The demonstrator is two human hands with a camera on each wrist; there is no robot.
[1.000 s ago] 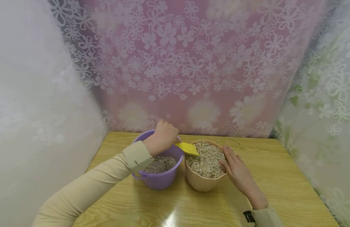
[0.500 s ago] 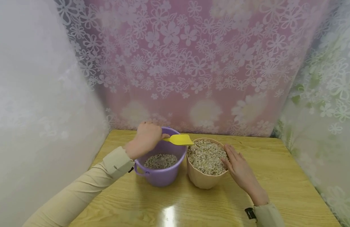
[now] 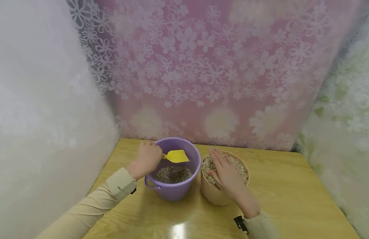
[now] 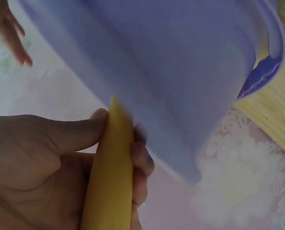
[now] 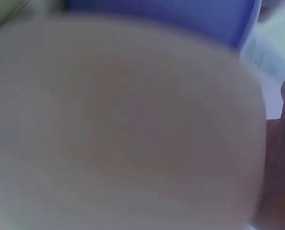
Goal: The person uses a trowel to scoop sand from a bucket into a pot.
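Note:
My left hand (image 3: pixel 146 158) grips the handle of a small yellow shovel (image 3: pixel 177 156). The shovel's blade is inside the purple bucket (image 3: pixel 173 193), above speckled gravel-like grains (image 3: pixel 172 175) at its bottom. In the left wrist view, the thumb and curled fingers hold the yellow handle (image 4: pixel 109 177) beside the bucket wall (image 4: pixel 181 67). With fingers straight, my right hand (image 3: pixel 227 176) lies over the peach-coloured pot (image 3: pixel 212 196), which is filled almost to its rim with similar pale grains (image 3: pixel 240 167). Whether the palm touches the grains cannot be told. The blurred pot (image 5: pixel 128 129) fills most of the right wrist view.
Bucket and pot stand side by side on a wooden table (image 3: pixel 286 196). The bucket has a purple side handle (image 3: pixel 151 184). Behind the table hangs a pink flowered curtain (image 3: pixel 187 83), with pale sheets on the left and right.
My left hand has drawn the shovel leftward from over the pot to inside the bucket. My right hand has shifted from the pot's right side to over its top.

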